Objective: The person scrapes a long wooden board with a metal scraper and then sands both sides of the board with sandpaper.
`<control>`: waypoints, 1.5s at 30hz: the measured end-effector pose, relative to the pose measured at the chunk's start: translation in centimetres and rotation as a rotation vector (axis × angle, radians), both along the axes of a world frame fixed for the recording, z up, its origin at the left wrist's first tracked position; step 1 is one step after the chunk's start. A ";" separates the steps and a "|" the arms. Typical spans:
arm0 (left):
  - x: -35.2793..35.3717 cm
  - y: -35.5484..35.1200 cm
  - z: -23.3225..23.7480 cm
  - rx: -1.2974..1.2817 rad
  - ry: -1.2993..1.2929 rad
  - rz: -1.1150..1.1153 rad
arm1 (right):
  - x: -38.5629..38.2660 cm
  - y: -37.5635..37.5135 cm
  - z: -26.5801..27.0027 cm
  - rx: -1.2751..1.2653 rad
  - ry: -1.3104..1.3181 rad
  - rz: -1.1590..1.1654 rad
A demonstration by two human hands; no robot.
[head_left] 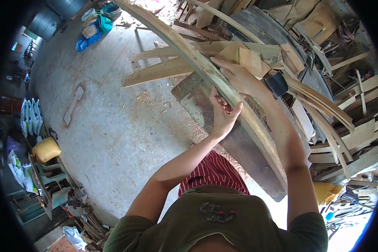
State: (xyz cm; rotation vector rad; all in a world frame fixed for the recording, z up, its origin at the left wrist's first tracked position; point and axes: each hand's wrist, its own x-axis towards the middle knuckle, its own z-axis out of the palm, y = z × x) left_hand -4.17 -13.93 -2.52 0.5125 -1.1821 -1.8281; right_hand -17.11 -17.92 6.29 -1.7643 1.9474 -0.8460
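Note:
A long, gently curved wooden plank [189,54] runs diagonally from the top of the view down toward my right side. My left hand [224,113] grips its near edge, thumb laid on the upper face and fingers curled at the side. On the far side, my right hand [239,80] rests against the plank, its fingers reaching along the edge; the thumb is hidden. Below the plank lies a dark, worn work board [256,161]. Two lighter boards [159,71] stick out to the left beyond my hands.
Wood blocks [250,61] and curved offcuts [323,109] crowd the right side. A dark flat panel [256,25] lies at the back. Shavings [149,98] litter the concrete floor [113,122]. A yellow jerrycan [46,150] and white sacks [31,116] stand at the far left.

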 end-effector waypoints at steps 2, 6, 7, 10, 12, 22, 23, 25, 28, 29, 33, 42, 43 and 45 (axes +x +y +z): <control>0.4 0.1 0.0 0.024 -0.023 -0.014 | -0.5 0.8 -0.5 -0.289 0.179 0.095; 0.0 0.1 -0.5 0.005 -0.056 0.017 | 1.1 2.1 3.3 0.334 -0.067 -0.078; 0.0 0.3 -0.4 0.004 -0.055 0.013 | 1.3 1.5 2.9 0.148 0.051 -0.030; 0.3 -0.1 -0.4 -0.038 -0.165 0.040 | 3.1 -0.2 4.1 0.356 0.409 -0.141; 0.2 0.1 -0.6 0.024 -0.069 0.019 | 4.4 1.5 5.3 0.352 0.510 -0.119; -0.2 0.1 -0.3 0.047 -0.074 0.031 | 5.3 -3.0 5.0 0.302 0.669 -0.107; -0.1 0.2 -0.7 0.066 -0.043 0.037 | 5.1 -1.9 4.5 0.303 0.661 -0.098; -0.1 -0.1 -1.3 0.043 -0.044 0.026 | 5.2 1.2 4.5 0.244 0.710 -0.083; -0.5 0.3 -0.8 0.009 -0.096 0.063 | 6.0 1.1 5.7 0.349 0.755 -0.072; -0.6 0.1 -0.3 0.060 -0.029 0.055 | 6.0 0.2 6.1 0.403 0.722 -0.094; -0.1 0.0 -0.6 -0.017 -0.124 0.057 | 5.8 -5.0 5.0 0.314 0.708 -0.079; -0.3 0.3 -0.3 0.060 -0.067 0.050 | 5.6 -3.2 5.9 0.335 0.727 -0.036; -0.1 0.1 0.0 0.036 -0.104 0.058 | 5.6 -5.1 6.2 0.388 0.661 -0.043; 0.1 0.0 -0.2 0.025 -0.155 0.033 | 5.3 -7.3 6.2 0.384 0.648 -0.058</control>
